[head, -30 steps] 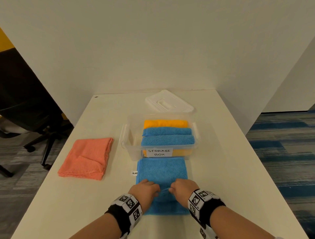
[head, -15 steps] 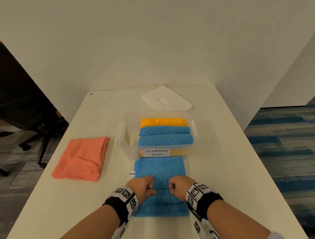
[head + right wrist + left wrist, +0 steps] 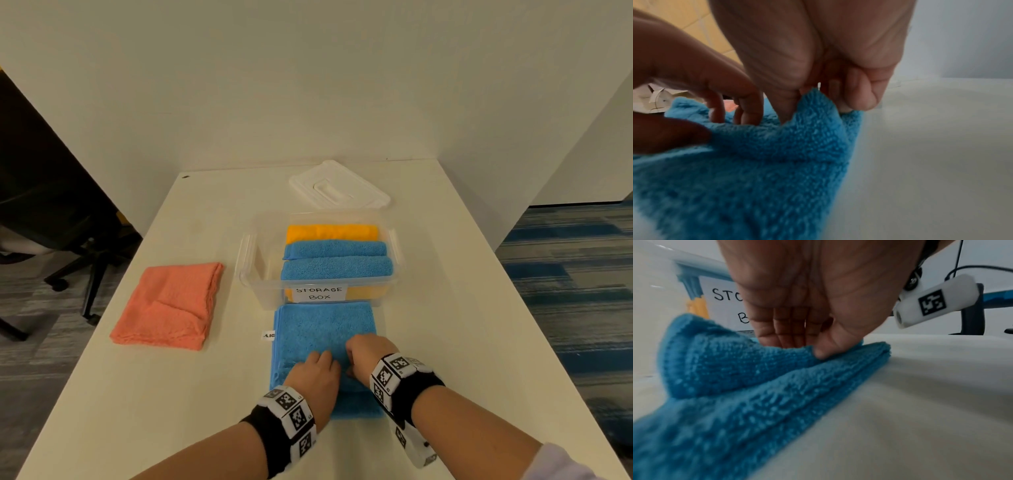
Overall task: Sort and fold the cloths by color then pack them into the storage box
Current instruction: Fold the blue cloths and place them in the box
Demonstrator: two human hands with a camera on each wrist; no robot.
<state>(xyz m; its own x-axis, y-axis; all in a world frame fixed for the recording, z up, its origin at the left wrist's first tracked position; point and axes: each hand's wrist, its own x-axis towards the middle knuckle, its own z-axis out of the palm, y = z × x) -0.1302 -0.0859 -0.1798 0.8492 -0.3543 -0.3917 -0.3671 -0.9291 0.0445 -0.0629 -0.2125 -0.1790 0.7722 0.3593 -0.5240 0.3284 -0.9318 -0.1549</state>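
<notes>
From the head view: a folded blue cloth (image 3: pixel 323 337) flat on the white table (image 3: pixel 445 342), long axis running from the near edge straight away toward the storage box (image 3: pixel 251 274), far end just short of the box's front wall. Left hand (image 3: pixel 313 380) and right hand (image 3: pixel 364 354) side by side on the cloth's near half, both with fingers curled down into raised fabric. On the box front, a white label (image 3: pixel 319 293) handwritten "STORAGE BOX"; inside, two blue rolls (image 3: pixel 337 258) lying crosswise, an orange cloth (image 3: pixel 332 233) behind them. A small tag (image 3: pixel 268 335) peeking out at the cloth's left edge (letters too partial to read). White lid (image 3: pixel 339 186) lying behind the box; a folded pink cloth (image 3: pixel 169 305) well apart to the left. Checker-marked bands (image 3: pixel 291 416) on both wrists. From the left wrist: left hand (image 3: pixel 807 305) with fingers bent downward and thumb tip pressed to a raised fold of the blue cloth (image 3: pixel 735 386), pinching it; behind, the label (image 3: pixel 723 301) showing only "STO" and "B". From the right wrist: right hand (image 3: pixel 818 56) with thumb and curled fingers nipping a peaked ridge of the blue cloth (image 3: pixel 756 170); the left hand (image 3: pixel 694 81) just beside it, fingertips on the same cloth.
</notes>
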